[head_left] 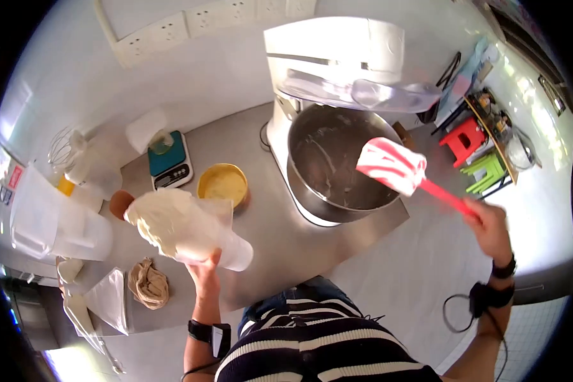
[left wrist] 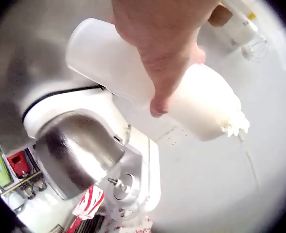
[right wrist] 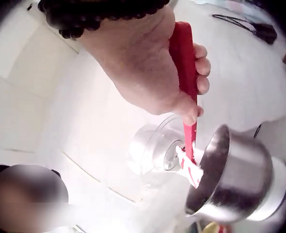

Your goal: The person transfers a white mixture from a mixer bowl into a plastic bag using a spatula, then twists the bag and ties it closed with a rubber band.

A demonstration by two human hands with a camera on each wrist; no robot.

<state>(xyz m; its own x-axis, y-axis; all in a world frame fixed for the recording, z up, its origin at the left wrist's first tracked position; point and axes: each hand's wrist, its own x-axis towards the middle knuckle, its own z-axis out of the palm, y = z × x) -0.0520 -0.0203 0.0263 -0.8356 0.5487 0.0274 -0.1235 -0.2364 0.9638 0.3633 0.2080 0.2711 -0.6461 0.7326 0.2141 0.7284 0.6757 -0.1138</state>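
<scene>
My left hand [head_left: 204,270] is gripping a cream-topped cup [head_left: 237,253]; my right hand [head_left: 488,230], a spatula [head_left: 391,167] near the tabletop [head_left: 337,249]'s right edge.

In the head view, left of centre, we see a tall translucent container [head_left: 197,230] held tipped sideways, its narrower base toward the lower right and its wide mouth toward the upper left. Pale cream [head_left: 151,218] heaps at that mouth. Right of centre, we find a red spatula [head_left: 409,169] raised aslant, blade toward the upper left, streaked thickly with white, handle sloping down to the right.
</scene>
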